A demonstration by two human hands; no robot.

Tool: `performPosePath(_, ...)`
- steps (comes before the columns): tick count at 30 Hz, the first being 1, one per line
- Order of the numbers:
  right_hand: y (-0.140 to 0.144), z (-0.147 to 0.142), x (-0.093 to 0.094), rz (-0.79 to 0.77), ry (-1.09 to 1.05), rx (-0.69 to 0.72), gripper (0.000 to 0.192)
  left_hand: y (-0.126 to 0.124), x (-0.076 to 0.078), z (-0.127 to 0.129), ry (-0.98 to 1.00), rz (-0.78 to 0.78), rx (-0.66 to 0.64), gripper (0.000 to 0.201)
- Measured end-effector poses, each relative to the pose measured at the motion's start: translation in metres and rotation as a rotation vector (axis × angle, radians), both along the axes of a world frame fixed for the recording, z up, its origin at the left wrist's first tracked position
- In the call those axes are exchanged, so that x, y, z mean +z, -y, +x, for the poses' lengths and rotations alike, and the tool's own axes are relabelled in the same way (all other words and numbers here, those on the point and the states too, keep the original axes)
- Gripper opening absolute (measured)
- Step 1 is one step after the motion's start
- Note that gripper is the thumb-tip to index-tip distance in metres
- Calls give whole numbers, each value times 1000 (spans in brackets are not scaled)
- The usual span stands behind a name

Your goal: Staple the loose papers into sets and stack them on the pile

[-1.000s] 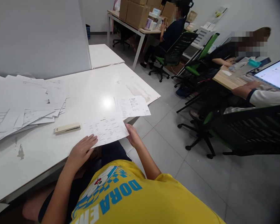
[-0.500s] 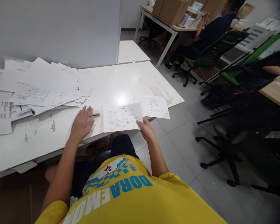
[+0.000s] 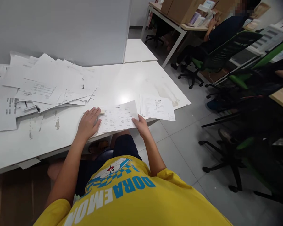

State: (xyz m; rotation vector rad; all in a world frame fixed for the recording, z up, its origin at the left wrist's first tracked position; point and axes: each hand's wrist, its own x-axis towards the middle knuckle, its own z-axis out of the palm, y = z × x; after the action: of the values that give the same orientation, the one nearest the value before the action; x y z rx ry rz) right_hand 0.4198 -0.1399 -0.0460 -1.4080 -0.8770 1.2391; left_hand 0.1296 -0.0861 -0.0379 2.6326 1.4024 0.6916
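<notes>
"What are you seeing on that desk?"

"A smooth white tabletop (image 3: 110, 80) is shining under the light, with greyish scuffs (image 3: 57, 123) marking its surface. A heap of papers (image 3: 46, 77) is fanning out loosely against the grey partition (image 3: 61, 31), corners pointing every way. Near the far end, a few other printed pages (image 3: 159, 108) are lying flat and jutting past the edge."

"And what's being hidden from us?"

"The left hand (image 3: 87, 124) is covering most of a cream stapler (image 3: 102, 112); only a pale end is showing. The print on the sheets is mostly coming out too small to read, though one page at the left is showing '220.00'. The frame is cutting off the heap there, and the big brown carton (image 3: 179, 12) at the top."

"Where's the sheet being worked on?"

"The thin white sheet (image 3: 118, 118) is sitting between the two hands at the near edge. The right hand (image 3: 141, 125) is pinching its right side, thumb on top, the other fingers mostly hiding beneath."

"And the left fingers?"

"They're stretching out side by side, thumb standing apart, right by the sheet's left edge. I'm not able to tell whether they're touching the paper."
</notes>
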Motion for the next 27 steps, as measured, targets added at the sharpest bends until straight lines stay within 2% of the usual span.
performPosePath(6, 3, -3, 0, 8, 5, -13, 44, -1, -2, 1, -35, -4, -4, 54)
performPosePath(10, 3, 1, 1, 50, 123, -4, 41, 0, -2, 0, -25, -4, -1, 54)
performPosePath(13, -1, 17, 2, 100, 239, -124, 39, 3, -2, -1, -17, -12, -4, 55)
performPosePath(16, -25, 32, 10, 199, 196, -298, 40, 7, -2, -2, -19, -11, 3, 55)
performPosePath(18, -56, 26, 19, 289, 100, -310, 39, 9, -3, -3, -21, -9, 6, 55)
performPosePath(20, -98, -1, 30, 345, 6, -214, 35, 10, -4, -4, -20, -10, 7, 54)
performPosePath(23, -164, -78, 48, 313, -78, 37, 29, 11, -5, -5, -13, -10, 11, 52)
performPosePath(25, -200, -138, 61, 275, -35, 172, 28, 12, -6, -6, -6, -11, 15, 50)
performPosePath(27, -226, -193, 71, 234, 149, 290, 29, 12, -7, -7, 6, -18, 17, 49)
